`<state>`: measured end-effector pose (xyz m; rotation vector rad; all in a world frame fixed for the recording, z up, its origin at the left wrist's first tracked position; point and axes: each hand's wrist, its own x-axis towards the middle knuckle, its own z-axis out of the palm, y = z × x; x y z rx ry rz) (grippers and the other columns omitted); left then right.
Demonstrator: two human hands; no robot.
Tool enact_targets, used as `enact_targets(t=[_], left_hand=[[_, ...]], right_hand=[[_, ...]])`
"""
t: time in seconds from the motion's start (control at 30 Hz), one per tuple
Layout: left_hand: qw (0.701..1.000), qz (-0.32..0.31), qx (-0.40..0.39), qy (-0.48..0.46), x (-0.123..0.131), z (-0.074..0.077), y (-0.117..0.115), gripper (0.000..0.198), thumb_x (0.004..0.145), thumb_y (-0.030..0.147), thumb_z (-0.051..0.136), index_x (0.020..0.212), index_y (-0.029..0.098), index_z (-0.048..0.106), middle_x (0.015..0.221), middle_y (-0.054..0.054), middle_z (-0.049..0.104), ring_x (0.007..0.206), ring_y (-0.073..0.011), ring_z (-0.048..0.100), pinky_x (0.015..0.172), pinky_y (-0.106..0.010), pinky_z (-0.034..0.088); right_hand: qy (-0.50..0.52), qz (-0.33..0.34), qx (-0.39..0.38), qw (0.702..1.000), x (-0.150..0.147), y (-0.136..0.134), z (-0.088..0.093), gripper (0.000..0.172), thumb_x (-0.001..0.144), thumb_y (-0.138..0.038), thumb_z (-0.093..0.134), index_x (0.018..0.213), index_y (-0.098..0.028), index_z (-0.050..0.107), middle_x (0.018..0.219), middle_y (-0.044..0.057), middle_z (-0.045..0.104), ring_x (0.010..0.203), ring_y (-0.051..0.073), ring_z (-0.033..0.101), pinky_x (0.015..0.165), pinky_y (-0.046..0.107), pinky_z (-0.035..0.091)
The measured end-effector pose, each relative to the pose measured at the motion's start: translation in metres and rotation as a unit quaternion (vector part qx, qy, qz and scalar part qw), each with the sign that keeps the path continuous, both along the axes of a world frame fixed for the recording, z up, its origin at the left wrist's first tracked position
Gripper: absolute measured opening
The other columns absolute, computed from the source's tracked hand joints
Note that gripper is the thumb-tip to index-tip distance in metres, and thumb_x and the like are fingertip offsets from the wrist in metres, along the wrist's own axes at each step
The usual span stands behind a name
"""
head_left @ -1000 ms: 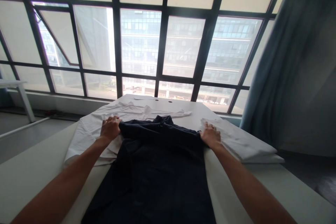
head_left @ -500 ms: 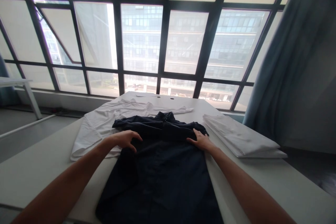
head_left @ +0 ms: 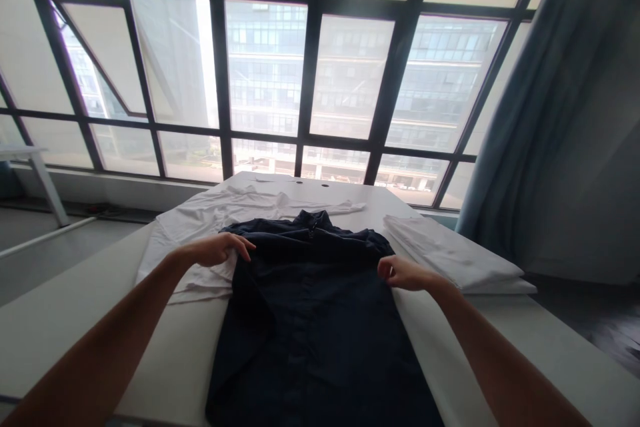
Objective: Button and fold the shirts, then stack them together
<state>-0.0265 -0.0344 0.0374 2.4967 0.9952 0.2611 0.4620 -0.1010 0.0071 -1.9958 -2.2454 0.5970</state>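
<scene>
A dark navy shirt [head_left: 320, 320] lies spread lengthwise on the white table, its collar [head_left: 313, 220] at the far end. At its upper left edge is my left hand [head_left: 215, 250], the fingertips drawn together on the cloth; the thumb is partly hidden. My right hand [head_left: 407, 273] pinches the shirt's right edge, thumb and finger curled together. Some folds cross the fabric just below the collar, and a flap of cloth lies folded along the left side.
A rumpled white garment [head_left: 185, 230] is spread on the table [head_left: 180, 353] to the left. Folded white cloth [head_left: 455, 253] lies to the right. Beyond are a large window [head_left: 265, 67] and a grey-blue curtain [head_left: 520, 113]. Another white table [head_left: 45, 180] stands far left.
Both hands have moved outward to the shirt's side edges, and their spread fingers have closed. The bunched cloth below the collar lies flatter. The view has shifted slightly.
</scene>
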Motion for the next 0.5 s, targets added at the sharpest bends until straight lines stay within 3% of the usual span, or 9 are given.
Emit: enact_targets(t=[0.07,0.13,0.27,0.37,0.5], left_hand=[[0.998,-0.03,0.012,0.05,0.006,0.0,-0.01,0.053,0.071,0.0,0.056,0.114,0.026,0.074,0.149,-0.003,0.051,0.136,-0.0264,0.047,0.108,-0.035,0.043],[0.992,-0.051,0.023,0.117,0.017,-0.007,-0.017,0.063,0.067,-0.001,0.065,0.121,0.031,0.07,0.154,-0.003,0.045,0.142,-0.0295,0.04,0.115,-0.044,0.034],[0.982,-0.064,0.039,0.171,0.034,-0.023,-0.023,0.061,0.058,0.008,0.084,0.114,0.03,0.072,0.155,-0.006,0.043,0.145,-0.0348,0.031,0.12,-0.056,0.015],[0.988,-0.082,0.031,0.125,0.039,-0.024,-0.026,0.047,0.057,0.019,0.09,0.101,0.024,0.075,0.147,-0.006,0.052,0.14,-0.0335,0.038,0.12,-0.051,0.019],[0.993,-0.105,-0.009,0.052,0.043,-0.015,-0.031,0.034,0.06,0.029,0.089,0.089,0.02,0.074,0.127,-0.005,0.064,0.118,-0.0286,0.056,0.106,-0.04,0.041]], right_hand=[[0.018,0.013,-0.038,0.999,0.006,-0.011,-0.001,0.038,0.066,-0.004,0.061,0.102,-0.016,0.07,0.103,0.009,0.067,0.088,0.021,0.064,0.073,0.027,0.049],[0.028,0.026,-0.017,0.999,0.008,-0.019,-0.003,0.045,0.065,-0.006,0.062,0.108,-0.017,0.071,0.113,0.011,0.063,0.095,0.023,0.062,0.078,0.029,0.05],[0.043,0.051,-0.036,0.997,0.004,-0.031,0.001,0.062,0.061,-0.024,0.076,0.122,-0.02,0.067,0.129,0.012,0.055,0.11,0.03,0.058,0.091,0.035,0.05],[0.035,0.047,-0.066,0.996,-0.001,-0.035,0.006,0.086,0.05,-0.035,0.086,0.132,-0.022,0.062,0.142,0.012,0.046,0.125,0.036,0.049,0.104,0.04,0.044],[-0.008,0.035,-0.104,0.994,-0.009,-0.039,0.008,0.113,0.039,-0.04,0.09,0.144,-0.023,0.051,0.155,0.013,0.03,0.137,0.041,0.036,0.114,0.044,0.034]])
